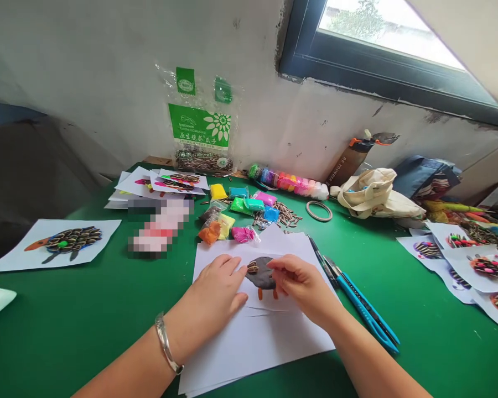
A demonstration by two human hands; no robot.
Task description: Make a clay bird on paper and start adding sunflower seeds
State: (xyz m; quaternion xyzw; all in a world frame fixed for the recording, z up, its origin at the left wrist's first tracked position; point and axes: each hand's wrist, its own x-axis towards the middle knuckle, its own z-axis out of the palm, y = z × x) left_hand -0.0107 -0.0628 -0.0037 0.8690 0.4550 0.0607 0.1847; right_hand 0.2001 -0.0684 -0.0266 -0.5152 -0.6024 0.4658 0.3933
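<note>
- A dark grey clay disc point(262, 272) is pressed flat on the top white sheet point(249, 337) of a small stack on the green worktop point(66, 326), at the near centre.
- Striped seeds point(253, 268) are set into the disc's left edge; small orange clay bits point(275, 294) are seen just below it.
- The left hand point(216, 293) is laid flat on the sheet, fingers point(236, 266) extended and loosely spread, tips touching the disc's left edge; nothing is gripped. A silver bracelet point(167, 344) is worn on that wrist.
- The right hand point(305, 287) is held over the disc's right side, fingers point(279, 263) pinched together at the disc; whether a seed is held between them cannot be told.
- Blue pens point(365, 309) are laid just right of the sheet.
- Clay packets point(249, 205) and loose seeds point(284, 214) are gathered behind the sheet.
- A seed bag point(200, 130) is propped against the wall.
- A finished seed picture point(66, 240) is placed far left.
</note>
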